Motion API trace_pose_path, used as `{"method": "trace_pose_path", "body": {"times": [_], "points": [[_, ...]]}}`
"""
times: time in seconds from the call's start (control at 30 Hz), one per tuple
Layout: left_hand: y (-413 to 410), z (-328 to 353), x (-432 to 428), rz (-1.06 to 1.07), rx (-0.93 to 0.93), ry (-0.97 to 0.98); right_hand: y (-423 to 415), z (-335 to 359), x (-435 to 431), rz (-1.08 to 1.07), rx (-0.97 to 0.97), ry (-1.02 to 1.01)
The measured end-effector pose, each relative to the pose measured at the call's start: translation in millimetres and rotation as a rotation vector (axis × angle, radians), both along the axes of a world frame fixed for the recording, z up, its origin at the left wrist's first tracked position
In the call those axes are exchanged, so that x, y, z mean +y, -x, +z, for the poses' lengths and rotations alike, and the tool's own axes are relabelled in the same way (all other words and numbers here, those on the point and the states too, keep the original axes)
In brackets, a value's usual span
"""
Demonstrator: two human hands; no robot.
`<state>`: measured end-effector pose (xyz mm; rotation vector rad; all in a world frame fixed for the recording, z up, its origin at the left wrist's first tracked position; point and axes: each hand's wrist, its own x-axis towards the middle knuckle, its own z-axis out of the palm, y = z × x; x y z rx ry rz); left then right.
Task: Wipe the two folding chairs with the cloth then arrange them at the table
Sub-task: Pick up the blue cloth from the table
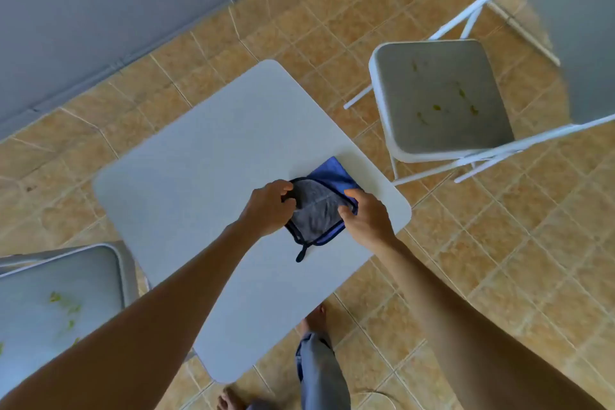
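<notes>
A folded cloth point(316, 210), grey on one face and blue on the other with a dark trim, lies on the right part of a small white table point(206, 176). My left hand point(269, 206) pinches its left edge and my right hand point(366, 216) pinches its right edge. One white folding chair point(439, 100) stands to the right of the table, its seat marked with small green smears. A second folding chair point(63, 303) sits at the lower left, also flecked with green bits on its seat.
The floor point(499, 243) is tan tile. A grey wall point(100, 10) runs along the upper left. My bare feet and grey trouser leg point(319, 373) are just below the table's near edge. The right chair's backrest point(572, 27) fills the upper right.
</notes>
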<state>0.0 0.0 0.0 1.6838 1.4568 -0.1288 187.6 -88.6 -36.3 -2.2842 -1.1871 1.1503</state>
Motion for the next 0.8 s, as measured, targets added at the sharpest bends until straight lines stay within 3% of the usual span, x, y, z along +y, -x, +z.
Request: {"method": "trace_pose_path", "body": {"times": [0.1, 0.3, 0.53, 0.67, 0.8], "points": [[-21, -32, 19, 0.057, 0.061, -0.07, -10, -28, 17, -0.002, -0.037, -0.024], [-32, -93, 26, 0.037, 0.192, -0.033, -11, -69, 23, 0.116, -0.186, -0.026], [-19, -110, -8, 0.122, 0.066, -0.322, -6, -84, 2, 0.089, -0.292, -0.161], [-20, -106, -32, -0.103, -0.015, -0.469, -6, -84, 5, 0.151, -0.342, -0.115], [-17, -102, -49, -0.381, 0.022, -0.259, -22, -79, 1, 0.109, -0.423, -0.125]]}}
